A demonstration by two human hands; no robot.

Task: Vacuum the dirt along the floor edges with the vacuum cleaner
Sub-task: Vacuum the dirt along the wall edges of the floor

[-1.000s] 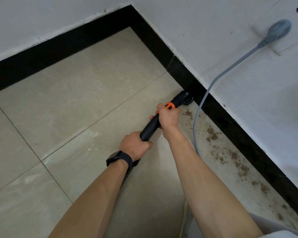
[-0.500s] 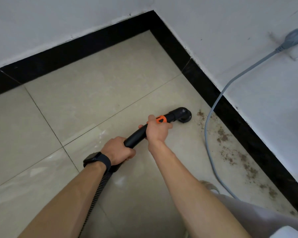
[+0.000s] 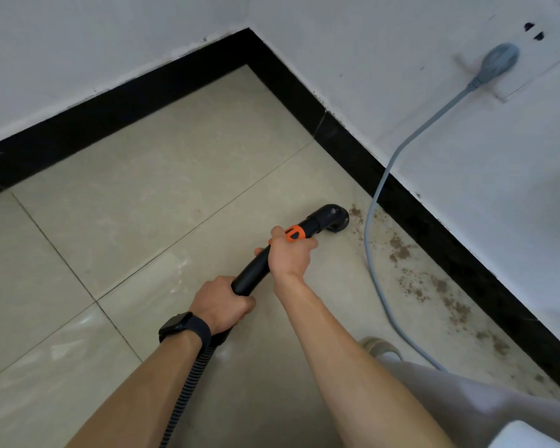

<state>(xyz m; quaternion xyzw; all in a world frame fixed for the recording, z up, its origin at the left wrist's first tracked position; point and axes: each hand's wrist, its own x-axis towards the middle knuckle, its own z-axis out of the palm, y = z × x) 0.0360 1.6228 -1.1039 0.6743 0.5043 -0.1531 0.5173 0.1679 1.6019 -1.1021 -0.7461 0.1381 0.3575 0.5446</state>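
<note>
A black wristwatch (image 3: 184, 328) circles the left wrist; the trousers (image 3: 482, 402) are pale grey.

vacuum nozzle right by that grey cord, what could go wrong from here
The nozzle sits close to the grey cord, which lies amid the dirt along the baseboard. It could snag or drag the cord, tugging at the plug. Dirt beside the cord may also get missed.

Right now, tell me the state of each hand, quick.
Left hand: closed around the rear end of the black vacuum wand, by the ribbed hose.
Right hand: closed around the wand just behind its orange collar.
</note>
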